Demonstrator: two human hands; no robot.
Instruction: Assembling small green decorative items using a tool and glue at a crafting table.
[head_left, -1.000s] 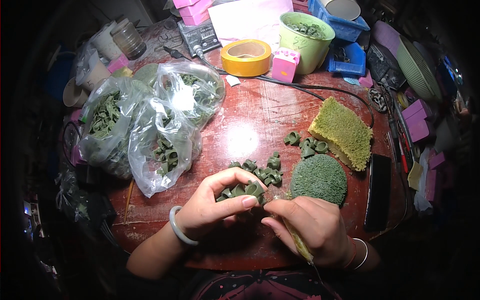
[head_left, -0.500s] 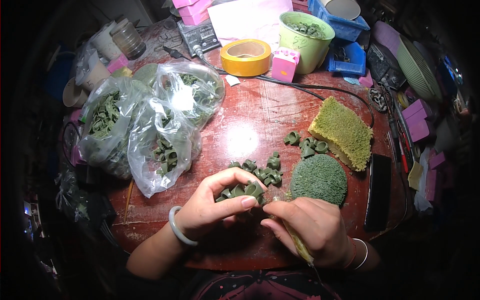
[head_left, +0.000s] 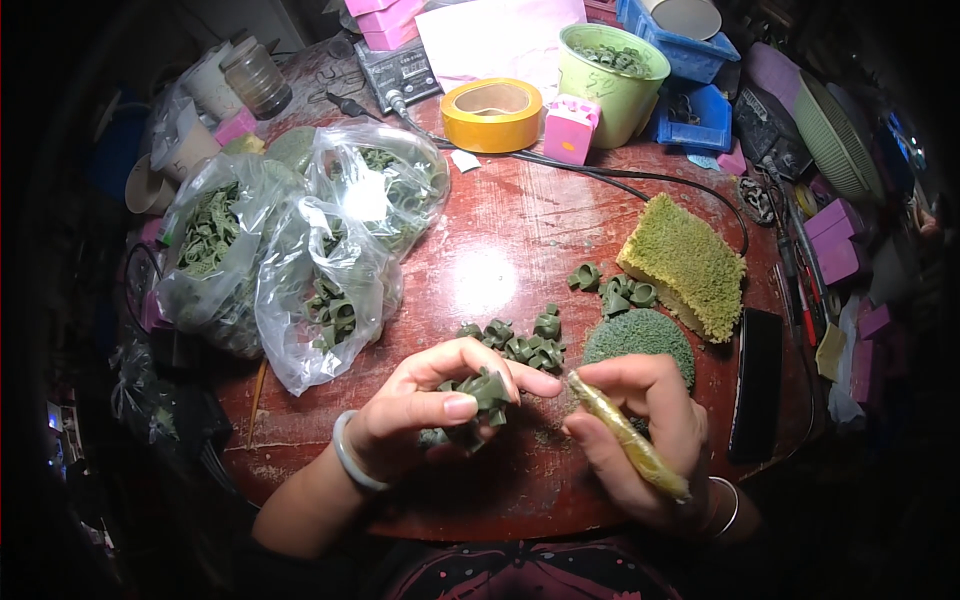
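Observation:
My left hand point(head_left: 425, 395) grips a small cluster of dark green ring-shaped pieces point(head_left: 480, 395) between thumb and fingers, its index finger stretched out to the right. Close to that fingertip, my right hand point(head_left: 650, 430) holds a slim pen-shaped tool point(head_left: 630, 440) wrapped in yellowish film, tilted with its upper end toward the left hand. More green ring pieces point(head_left: 535, 350) lie loose just beyond the left hand. A round dark green textured pad point(head_left: 640, 340) is partly hidden behind the right hand, and a few ring pieces point(head_left: 628, 294) rest beyond it.
Clear plastic bags point(head_left: 330, 290) of green pieces stand at the left. A yellow-green sponge block point(head_left: 685, 265) and a black flat phone-like object point(head_left: 756, 385) lie at the right. Farther back are a yellow tape roll point(head_left: 491, 130), a pale green bucket point(head_left: 600, 95) and dark cables point(head_left: 640, 183).
My right hand has drawn back to the right and turned, baring more of the tool. My left hand has tilted the cluster, and its index finger now extends.

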